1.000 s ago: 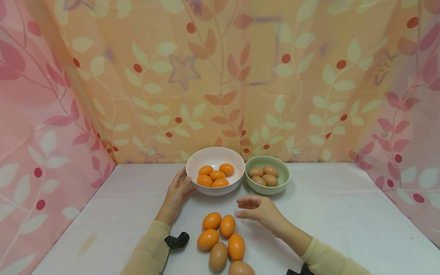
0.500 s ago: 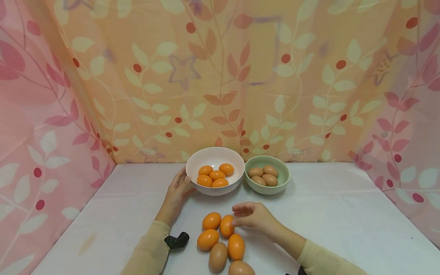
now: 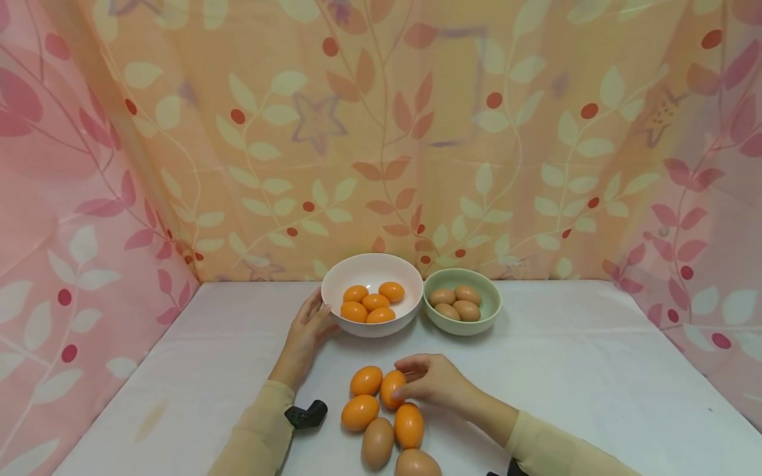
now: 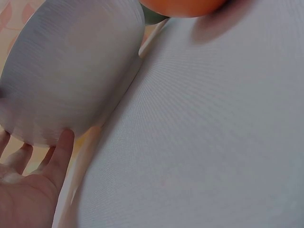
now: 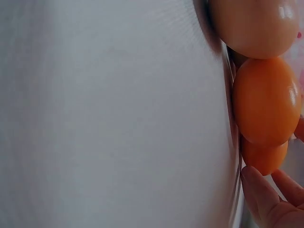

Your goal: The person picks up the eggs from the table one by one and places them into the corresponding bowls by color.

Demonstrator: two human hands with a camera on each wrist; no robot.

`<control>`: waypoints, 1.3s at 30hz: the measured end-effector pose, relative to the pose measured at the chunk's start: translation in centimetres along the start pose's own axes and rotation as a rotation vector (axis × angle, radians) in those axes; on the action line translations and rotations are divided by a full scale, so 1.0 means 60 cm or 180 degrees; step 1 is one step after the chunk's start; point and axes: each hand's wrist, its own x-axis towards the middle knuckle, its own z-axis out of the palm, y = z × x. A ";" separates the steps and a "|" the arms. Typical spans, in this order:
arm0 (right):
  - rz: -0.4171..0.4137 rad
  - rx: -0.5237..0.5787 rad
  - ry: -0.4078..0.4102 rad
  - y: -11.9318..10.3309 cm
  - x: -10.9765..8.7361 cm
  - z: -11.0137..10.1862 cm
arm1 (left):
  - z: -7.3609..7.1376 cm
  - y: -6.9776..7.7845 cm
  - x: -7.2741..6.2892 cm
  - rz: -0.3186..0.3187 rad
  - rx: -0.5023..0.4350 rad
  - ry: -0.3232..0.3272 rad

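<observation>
The patterned cloth [image 3: 381, 132] runs out of frame at the top and both sides. The table [image 3: 571, 383] is cut off at its near edge. At its back stands the pink bowl [image 3: 372, 329]; the left wrist view shows only its outer wall. The green bowl [image 3: 461, 326] is just right of it; whether the rims touch is hard to tell. The left hand [image 3: 303, 334] rests against the pink bowl's left side, fingers apart. The right hand [image 3: 440, 383] has its thumb and fingers curled round an orange egg [image 3: 389, 385] on the table in front of the bowls, partly hidden by a neighbour in the right wrist view. How firm the grip is, I cannot tell. Three other orange eggs [image 3: 360, 413] crowd it. Two brown eggs [image 3: 378, 443] lie nearer, one cut off by the bottom edge.
</observation>
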 end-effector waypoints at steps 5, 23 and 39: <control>0.0035 -0.0006 -0.0017 -0.002 0.007 0.005 | 0.000 -0.001 0.001 0.0021 -0.0032 -0.0023; -0.0038 -0.0195 -0.0047 -0.009 0.008 0.015 | -0.001 -0.002 0.003 0.0040 -0.0060 -0.0032; -0.0046 -0.0101 0.0096 -0.023 0.005 0.005 | 0.000 0.000 0.002 0.0024 -0.0047 -0.0016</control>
